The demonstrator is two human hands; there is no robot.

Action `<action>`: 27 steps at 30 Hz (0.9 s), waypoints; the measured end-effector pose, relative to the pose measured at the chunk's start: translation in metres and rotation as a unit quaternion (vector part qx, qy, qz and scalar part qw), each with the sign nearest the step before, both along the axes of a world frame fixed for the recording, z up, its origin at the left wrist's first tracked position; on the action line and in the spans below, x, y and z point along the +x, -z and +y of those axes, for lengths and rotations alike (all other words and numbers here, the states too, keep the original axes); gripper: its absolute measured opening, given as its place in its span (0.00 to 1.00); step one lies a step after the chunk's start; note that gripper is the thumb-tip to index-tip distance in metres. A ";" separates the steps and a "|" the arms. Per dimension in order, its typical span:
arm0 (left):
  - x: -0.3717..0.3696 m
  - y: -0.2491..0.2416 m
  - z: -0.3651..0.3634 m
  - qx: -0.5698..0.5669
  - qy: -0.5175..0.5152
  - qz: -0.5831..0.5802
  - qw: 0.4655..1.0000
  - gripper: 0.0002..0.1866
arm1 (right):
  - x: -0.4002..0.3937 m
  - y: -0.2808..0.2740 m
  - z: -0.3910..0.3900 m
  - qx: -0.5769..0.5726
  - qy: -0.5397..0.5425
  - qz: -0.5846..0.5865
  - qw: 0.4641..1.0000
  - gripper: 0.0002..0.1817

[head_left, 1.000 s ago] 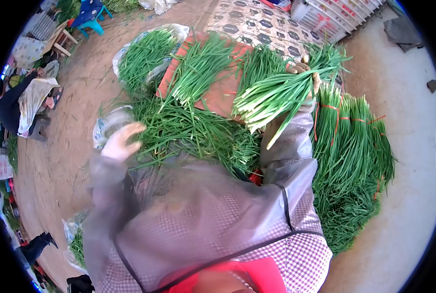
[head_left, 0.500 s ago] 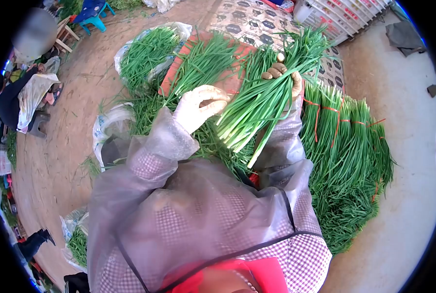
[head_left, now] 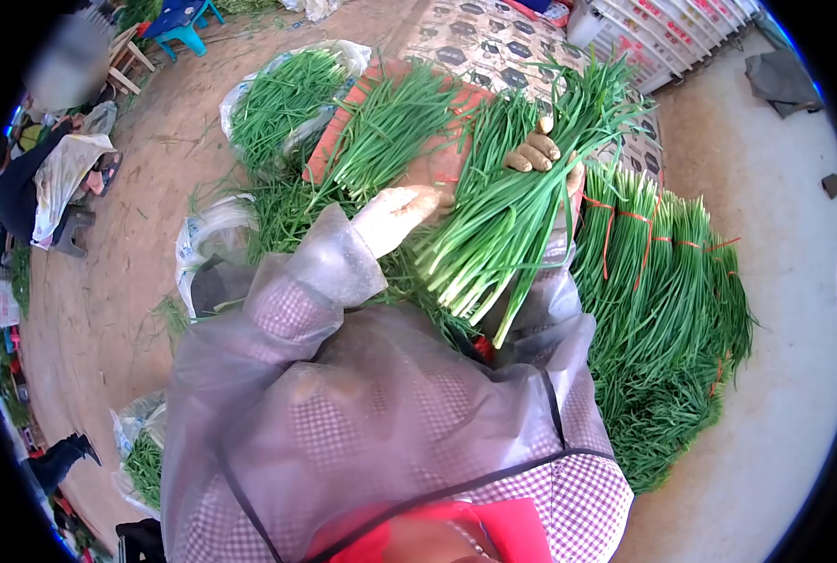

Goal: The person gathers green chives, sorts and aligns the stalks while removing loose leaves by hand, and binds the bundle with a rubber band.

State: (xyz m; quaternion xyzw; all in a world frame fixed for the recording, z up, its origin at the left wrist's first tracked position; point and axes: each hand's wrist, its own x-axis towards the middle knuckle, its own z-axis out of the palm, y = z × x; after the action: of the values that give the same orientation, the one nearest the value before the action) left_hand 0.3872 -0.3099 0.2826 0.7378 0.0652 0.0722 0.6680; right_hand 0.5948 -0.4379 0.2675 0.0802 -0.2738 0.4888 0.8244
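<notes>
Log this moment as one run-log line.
right hand: gripping chive bunch | left hand: beside bunch | red board: loose chives on top | banded chive bundles: at right

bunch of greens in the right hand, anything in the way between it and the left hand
Nothing visible stands between them. The left hand is close beside the bunch held in the right hand; whether its fingertips touch the leaves is unclear. The red board lies beyond, not in the gap.

Bundles [head_left: 667,249] right of board [head_left: 433,169] (crates [head_left: 657,42] behind), loose stalks [head_left: 287,220] before it.
</notes>
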 end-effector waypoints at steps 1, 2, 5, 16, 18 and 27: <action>0.001 -0.003 -0.001 0.008 -0.013 0.015 1.000 0.17 | -0.001 0.002 0.001 0.007 -0.004 -0.004 1.000 0.30; 0.005 0.005 0.001 -0.060 -0.015 0.022 0.998 0.16 | -0.004 0.004 0.002 0.007 -0.005 -0.003 1.000 0.30; 0.010 0.006 0.002 0.044 -0.082 -0.009 0.996 0.14 | -0.008 0.007 0.004 0.047 -0.034 0.021 0.998 0.31; 0.008 -0.002 0.013 -0.064 0.035 0.072 0.995 0.31 | -0.005 0.015 0.000 0.012 -0.038 0.045 0.998 0.30; 0.013 0.000 0.015 -0.098 0.034 0.086 0.991 0.32 | 0.005 0.017 -0.004 -0.048 -0.032 0.022 0.998 0.30; 0.041 0.015 0.020 -0.271 0.066 0.154 0.948 0.36 | 0.046 -0.012 -0.007 -0.346 0.100 -0.012 0.933 0.24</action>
State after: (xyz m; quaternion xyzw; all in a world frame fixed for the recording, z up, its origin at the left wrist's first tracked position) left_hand 0.4281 -0.2894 0.2673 0.5337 0.1354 -0.1075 0.8278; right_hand 0.6408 -0.4453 0.2799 -0.2436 -0.1037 0.4695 0.8423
